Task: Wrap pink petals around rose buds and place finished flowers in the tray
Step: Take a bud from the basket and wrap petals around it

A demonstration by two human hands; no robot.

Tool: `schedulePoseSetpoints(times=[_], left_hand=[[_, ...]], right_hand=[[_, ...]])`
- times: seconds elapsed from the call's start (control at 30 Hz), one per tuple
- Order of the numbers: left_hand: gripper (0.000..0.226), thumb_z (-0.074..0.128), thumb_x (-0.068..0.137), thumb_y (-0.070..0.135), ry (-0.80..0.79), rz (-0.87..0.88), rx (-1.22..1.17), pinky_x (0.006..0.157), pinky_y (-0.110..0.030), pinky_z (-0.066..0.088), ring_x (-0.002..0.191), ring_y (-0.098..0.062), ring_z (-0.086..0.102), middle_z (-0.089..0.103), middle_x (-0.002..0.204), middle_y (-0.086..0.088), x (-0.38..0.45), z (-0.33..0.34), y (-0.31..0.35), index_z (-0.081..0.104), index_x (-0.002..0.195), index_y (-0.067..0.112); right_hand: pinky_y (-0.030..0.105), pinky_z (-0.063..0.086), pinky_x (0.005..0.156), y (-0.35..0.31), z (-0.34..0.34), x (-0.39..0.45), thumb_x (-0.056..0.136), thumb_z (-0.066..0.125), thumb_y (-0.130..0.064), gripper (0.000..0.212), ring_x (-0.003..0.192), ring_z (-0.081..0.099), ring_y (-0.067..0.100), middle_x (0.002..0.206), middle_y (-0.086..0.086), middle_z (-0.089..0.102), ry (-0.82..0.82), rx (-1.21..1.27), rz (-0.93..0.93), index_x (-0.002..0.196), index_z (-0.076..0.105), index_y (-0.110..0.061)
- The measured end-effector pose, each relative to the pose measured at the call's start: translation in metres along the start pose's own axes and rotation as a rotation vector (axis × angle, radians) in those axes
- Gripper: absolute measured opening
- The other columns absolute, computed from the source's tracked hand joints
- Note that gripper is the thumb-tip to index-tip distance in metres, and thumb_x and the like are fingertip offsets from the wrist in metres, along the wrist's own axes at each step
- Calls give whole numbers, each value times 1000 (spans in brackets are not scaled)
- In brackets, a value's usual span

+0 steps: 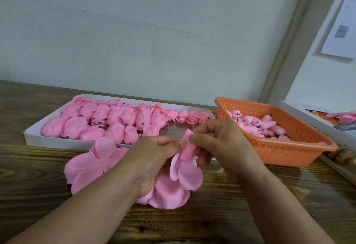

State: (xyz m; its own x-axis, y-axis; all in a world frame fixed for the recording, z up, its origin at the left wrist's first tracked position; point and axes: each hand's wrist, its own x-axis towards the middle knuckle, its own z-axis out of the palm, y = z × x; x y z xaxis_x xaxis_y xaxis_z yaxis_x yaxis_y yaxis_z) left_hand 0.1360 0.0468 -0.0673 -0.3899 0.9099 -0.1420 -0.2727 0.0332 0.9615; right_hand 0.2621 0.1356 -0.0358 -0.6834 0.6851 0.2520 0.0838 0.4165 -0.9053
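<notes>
My left hand (154,157) and my right hand (217,143) meet above the table's middle and together pinch a pink petal piece (187,168); its upper part is folded between my fingertips and its lower petals hang loose. Whether a bud sits inside the fold is hidden. Flat pink petal sheets (90,164) lie under and left of my left wrist, and more petals (169,193) lie below the hands. The white tray (34,137) behind holds several finished pink roses (107,120). An orange basket (300,153) on the right holds pink rose buds (264,125).
The wooden table (192,224) runs to a pale wall at the back. A second white box (319,122) with pink and orange pieces stands at the far right, beside the basket. A paper sheet (341,30) hangs on the right wall.
</notes>
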Motion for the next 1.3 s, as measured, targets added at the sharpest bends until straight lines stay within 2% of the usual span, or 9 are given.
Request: schedulePoseSetpoints(times=[0.23, 0.37, 0.43, 0.53, 0.8, 0.9, 1.03, 1.2, 1.3], left_hand=[[21, 68, 84, 22, 36, 49, 94, 93, -52, 52, 95, -35, 69, 74, 92, -17, -3, 2, 2, 74, 96, 6], [63, 70, 66, 50, -56, 55, -73, 91, -46, 54, 101, -31, 69, 72, 105, -17, -1, 0, 5, 66, 109, 5], [50, 74, 70, 42, -123, 106, 46, 93, -48, 52, 100, -32, 69, 72, 105, -16, -6, 4, 1, 71, 105, 7], [11, 65, 89, 14, 54, 139, 214, 87, -52, 55, 86, -31, 72, 75, 87, -14, -6, 8, -5, 72, 94, 7], [33, 46, 100, 23, 197, 267, 534, 71, -31, 55, 72, -13, 66, 72, 79, -1, -7, 8, 1, 71, 78, 25], [38, 47, 100, 23, 190, 244, 427, 74, -37, 56, 75, -25, 69, 73, 85, -13, -7, 8, 0, 71, 72, 14], [29, 48, 100, 26, 157, 168, 204, 88, -49, 55, 88, -32, 70, 74, 85, -13, -3, 7, -3, 74, 94, 15], [33, 56, 94, 31, 134, 173, -50, 58, -29, 57, 65, -22, 71, 72, 74, -16, 3, 4, -3, 70, 89, 2], [30, 49, 95, 12, 96, 166, -146, 55, -25, 56, 67, -25, 73, 72, 71, -18, 4, 3, -2, 71, 77, 2]], right_hand=[[21, 38, 38, 4, 7, 2, 83, 65, -1, 17, 33, 48, 12, 42, 1, 56, 92, -98, 2, 67, 60, -5], [19, 34, 32, 5, -1, 5, 82, 58, 6, 20, 29, 43, 13, 39, 3, 53, 244, 5, 8, 63, 56, -2], [21, 34, 32, 7, -2, 6, 82, 57, 7, 21, 30, 43, 14, 39, 5, 53, 285, 33, 5, 63, 55, -2], [19, 35, 33, 9, 1, 6, 82, 58, 6, 24, 30, 44, 13, 39, 4, 53, 274, 18, 10, 62, 56, -5], [27, 40, 43, 3, 6, 2, 81, 63, -1, 19, 40, 46, 9, 48, 0, 55, 158, -289, -96, 63, 60, -6], [31, 39, 48, 0, 9, 1, 82, 62, -1, 16, 47, 44, 16, 54, 13, 54, 133, -317, -126, 66, 58, 2], [29, 37, 47, 0, 13, 0, 81, 62, 0, 18, 47, 42, 17, 53, 10, 52, 115, -341, -142, 64, 57, 1], [21, 37, 40, 2, 14, 1, 82, 62, 1, 21, 38, 46, 11, 51, 9, 55, 147, -276, -102, 61, 57, -3], [20, 36, 36, 3, 11, 2, 81, 59, 5, 21, 33, 45, 9, 52, 16, 57, 187, -196, -71, 62, 57, -2]])
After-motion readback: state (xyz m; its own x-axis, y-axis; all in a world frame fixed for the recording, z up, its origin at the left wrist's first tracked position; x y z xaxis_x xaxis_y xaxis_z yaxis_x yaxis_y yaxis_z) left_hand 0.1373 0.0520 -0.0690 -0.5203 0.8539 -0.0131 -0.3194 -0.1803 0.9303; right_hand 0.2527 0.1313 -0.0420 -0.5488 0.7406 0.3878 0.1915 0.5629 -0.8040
